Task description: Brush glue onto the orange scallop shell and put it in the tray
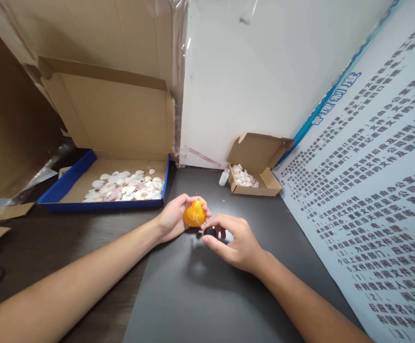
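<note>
My left hand (176, 216) holds an orange scallop shell (194, 214), its ribbed outer face turned up toward me, with a few whitish marks near its middle. Just to the right, my right hand (237, 241) pinches a small round black cap (210, 232) between thumb and fingers. The cap is close to the shell's lower right edge; whether anything on it touches the shell is hard to make out. Both hands are above the dark grey mat (193, 295). A small whitish bottle (224, 177) stands beyond them, beside a small carton.
At the left, an open blue-edged cardboard box (102, 206) holds many pale shells (125, 186). A smaller open carton (253, 190) with more shells (243, 177) sits at the back right. A white panel (250, 76) rises behind, and a printed poster (379, 200) borders the right side.
</note>
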Motion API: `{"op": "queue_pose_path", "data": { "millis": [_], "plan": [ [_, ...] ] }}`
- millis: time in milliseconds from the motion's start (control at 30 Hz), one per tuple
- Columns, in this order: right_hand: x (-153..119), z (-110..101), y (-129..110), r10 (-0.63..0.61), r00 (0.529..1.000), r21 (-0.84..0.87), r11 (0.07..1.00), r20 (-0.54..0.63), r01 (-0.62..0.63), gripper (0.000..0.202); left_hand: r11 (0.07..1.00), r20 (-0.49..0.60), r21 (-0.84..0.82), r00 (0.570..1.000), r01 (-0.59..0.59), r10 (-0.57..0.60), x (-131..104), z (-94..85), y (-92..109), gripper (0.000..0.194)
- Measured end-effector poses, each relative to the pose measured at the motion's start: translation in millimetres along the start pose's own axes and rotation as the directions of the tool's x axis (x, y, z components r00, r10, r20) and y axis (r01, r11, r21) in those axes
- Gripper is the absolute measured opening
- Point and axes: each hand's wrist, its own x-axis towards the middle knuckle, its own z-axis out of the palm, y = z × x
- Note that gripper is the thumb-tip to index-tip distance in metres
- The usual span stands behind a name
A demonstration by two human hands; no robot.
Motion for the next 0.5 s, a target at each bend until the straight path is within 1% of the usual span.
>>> {"op": "queue_pose_path", "data": {
  "millis": [200,300,367,500],
  "plan": [
    [0.5,1.6,2.5,0.004,0.994,0.003,1.000,-0.107,-0.003,0.019,1.000,-0.019,-0.008,1.000,0.001,-0.001,-0.1,0.1,1.1,0.026],
    [0.5,3.2,3.1,0.020,0.992,0.007,1.000,-0.126,-0.019,0.018,1.000,-0.031,-0.004,0.999,0.006,-0.006,-0.2,-0.5,1.2,0.025],
    [0.4,3.4,2.9,0.043,0.995,0.003,0.999,-0.090,-0.043,0.017,1.000,-0.026,-0.005,1.000,0.010,-0.010,-0.1,-0.9,1.0,0.024],
    [-0.1,2.3,1.1,0.070,0.997,-0.022,0.997,0.034,-0.069,0.015,1.000,-0.025,-0.008,0.999,0.022,-0.022,-0.1,-1.0,0.6,0.023]
  ]
}}
